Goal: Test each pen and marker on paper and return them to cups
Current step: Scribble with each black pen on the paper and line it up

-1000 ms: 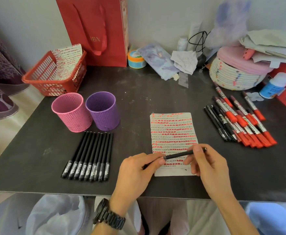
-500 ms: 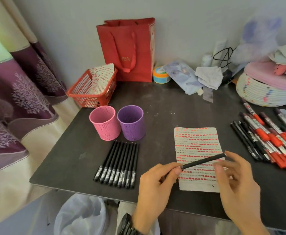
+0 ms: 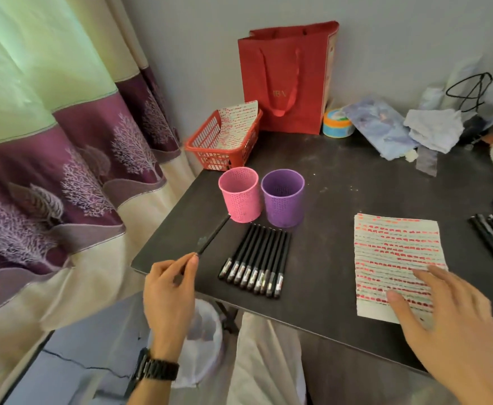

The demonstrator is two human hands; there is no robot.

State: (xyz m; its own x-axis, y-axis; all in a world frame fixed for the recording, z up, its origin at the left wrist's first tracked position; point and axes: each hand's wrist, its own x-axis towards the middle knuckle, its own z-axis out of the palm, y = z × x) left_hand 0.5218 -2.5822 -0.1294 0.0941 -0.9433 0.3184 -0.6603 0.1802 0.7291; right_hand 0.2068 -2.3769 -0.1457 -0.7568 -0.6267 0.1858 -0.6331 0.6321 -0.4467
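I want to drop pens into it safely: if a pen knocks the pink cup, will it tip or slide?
Probably light: the pink cup is perforated and seems empty, so a knock may slide it. It stands taller than wide, so tipping is possible; the purple cup close beside it might block that side.

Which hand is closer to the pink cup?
Left. The left hand is in front of the pink cup, pinching a pen that points at it. The right hand is far to the cup's right, over the paper.
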